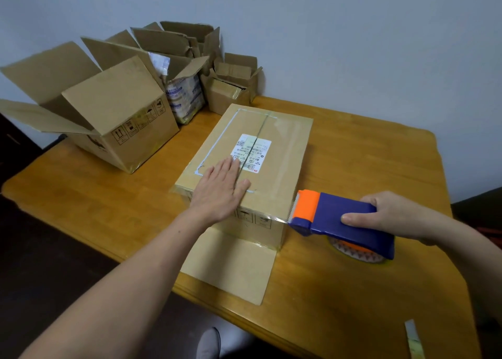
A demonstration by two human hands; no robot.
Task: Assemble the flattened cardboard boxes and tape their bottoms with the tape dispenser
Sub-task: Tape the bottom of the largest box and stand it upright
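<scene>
Cardboard box (282, 152) sits mid-table (366, 157), closed face up, seam running away from the viewer with a white label (251, 152) across it. One flap (231, 263) lies flat on the wood at the near side (not folded in). Left hand (220, 190) rests palm-down on the box top near its front edge, fingers straight and close together, tips reaching the label. Right hand (391, 214) grips the dispenser (339, 217), thumb along its near side, fingers curled over the top. Dispenser has a blue body, orange head and toothed blade facing left. Its nose meets the box's near right corner. The roll hangs underneath, close to the wood; contact unclear. Clear tape (288, 146) shines along the right of the box top.

Back left: large open box (114, 119), flaps splayed, with smaller boxes (233, 84) behind it by the wall. Loose strip (414, 339) lies at the table's near right edge. Grey shoe (209, 343) on the floor below.
</scene>
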